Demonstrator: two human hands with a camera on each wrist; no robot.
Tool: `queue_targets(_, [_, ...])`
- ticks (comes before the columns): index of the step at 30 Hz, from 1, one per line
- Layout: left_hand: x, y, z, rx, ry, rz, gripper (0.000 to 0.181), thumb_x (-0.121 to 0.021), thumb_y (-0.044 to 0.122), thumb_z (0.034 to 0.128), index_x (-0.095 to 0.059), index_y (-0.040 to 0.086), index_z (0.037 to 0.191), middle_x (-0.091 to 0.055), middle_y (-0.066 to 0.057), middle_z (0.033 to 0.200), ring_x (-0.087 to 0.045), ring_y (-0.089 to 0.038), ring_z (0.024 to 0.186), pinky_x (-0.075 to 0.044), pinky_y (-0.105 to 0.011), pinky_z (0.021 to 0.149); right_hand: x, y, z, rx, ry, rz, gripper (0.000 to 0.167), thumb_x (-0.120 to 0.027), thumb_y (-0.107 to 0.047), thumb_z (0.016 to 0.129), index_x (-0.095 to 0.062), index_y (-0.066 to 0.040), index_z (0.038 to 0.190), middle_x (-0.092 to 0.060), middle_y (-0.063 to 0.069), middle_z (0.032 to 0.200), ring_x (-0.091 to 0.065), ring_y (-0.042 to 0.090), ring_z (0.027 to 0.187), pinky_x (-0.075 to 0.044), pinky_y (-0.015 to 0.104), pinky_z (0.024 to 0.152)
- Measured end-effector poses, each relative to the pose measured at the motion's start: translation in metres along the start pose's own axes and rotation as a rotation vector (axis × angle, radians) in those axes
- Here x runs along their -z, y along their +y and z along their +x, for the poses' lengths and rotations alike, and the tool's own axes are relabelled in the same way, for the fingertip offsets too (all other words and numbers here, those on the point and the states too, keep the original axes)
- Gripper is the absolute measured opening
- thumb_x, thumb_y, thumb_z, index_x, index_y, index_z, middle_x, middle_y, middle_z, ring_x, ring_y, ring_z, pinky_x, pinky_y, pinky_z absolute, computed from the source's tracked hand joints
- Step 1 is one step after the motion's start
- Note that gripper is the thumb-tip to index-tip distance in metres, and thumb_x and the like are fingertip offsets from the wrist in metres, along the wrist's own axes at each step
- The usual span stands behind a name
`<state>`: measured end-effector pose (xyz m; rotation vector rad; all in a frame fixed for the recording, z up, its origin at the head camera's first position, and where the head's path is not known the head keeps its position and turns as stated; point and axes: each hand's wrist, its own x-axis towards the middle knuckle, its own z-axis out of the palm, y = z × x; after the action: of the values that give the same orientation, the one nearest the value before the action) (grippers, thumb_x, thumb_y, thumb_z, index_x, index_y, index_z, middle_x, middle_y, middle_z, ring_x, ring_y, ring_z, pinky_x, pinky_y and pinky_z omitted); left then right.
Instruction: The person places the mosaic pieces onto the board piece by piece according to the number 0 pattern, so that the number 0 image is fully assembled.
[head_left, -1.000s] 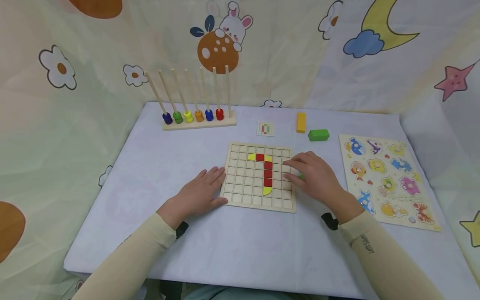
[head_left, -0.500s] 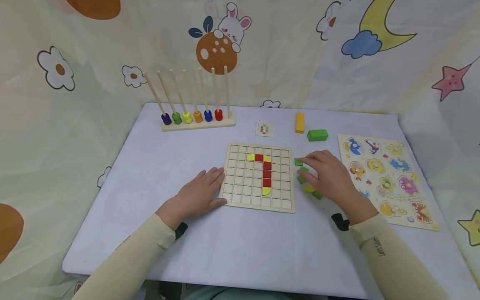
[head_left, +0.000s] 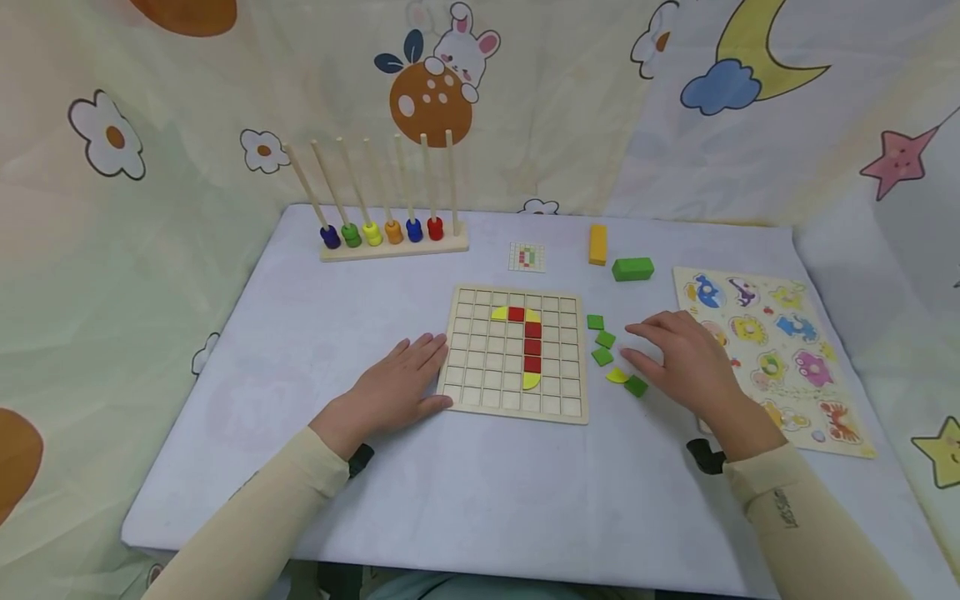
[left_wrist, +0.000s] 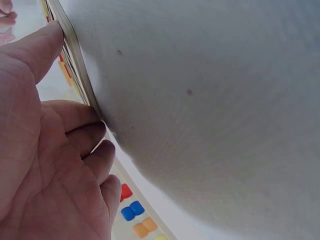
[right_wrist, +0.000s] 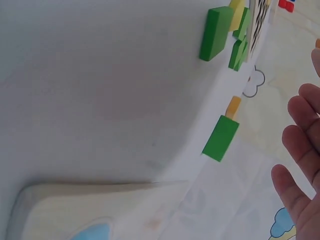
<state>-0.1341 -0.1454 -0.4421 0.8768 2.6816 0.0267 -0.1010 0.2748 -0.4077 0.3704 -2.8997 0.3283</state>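
Observation:
My left hand (head_left: 390,387) lies with straight fingers against the left edge of the wooden grid board (head_left: 480,396). Set in the board are several red square tiles (head_left: 532,347) and three yellow rounded tiles (head_left: 531,381). To the board's right lie several loose green tiles (head_left: 602,357) and one yellow rounded tile (head_left: 617,376). Just right of these my right hand (head_left: 686,362) hovers, thumb and fingers apart, holding nothing. The left wrist view shows the fingers of my left hand (left_wrist: 55,150) touching the board's edge. In the right wrist view, my right hand's fingers (right_wrist: 302,130) look relaxed.
Behind the board lies a small pattern card (head_left: 527,257). An orange block (head_left: 597,245) and a green block (head_left: 633,269) sit at the back right. A peg stand with coloured beads (head_left: 393,246) stands at the back left. At right is an animal puzzle board (head_left: 795,400).
My right hand has moved right, away from the grid board and past the loose tiles, which are now uncovered. My left hand stays at the board's left edge.

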Motion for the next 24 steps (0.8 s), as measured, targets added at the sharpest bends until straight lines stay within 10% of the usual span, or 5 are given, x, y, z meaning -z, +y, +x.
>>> queue_targets(24, [0.002, 0.001, -0.001, -0.007, 0.006, 0.001, 0.091, -0.056, 0.060, 0.1029, -0.021, 0.005, 0.167, -0.016, -0.009, 0.177, -0.014, -0.029, 0.165, -0.016, -0.051, 0.135, -0.004, 0.015, -0.031, -0.095, -0.181, -0.028, 0.042, -0.087, -0.037, 0.085, -0.079, -0.013, 0.119, -0.072, 0.011, 0.115, -0.064, 0.033, 0.110, -0.056, 0.055, 0.088])
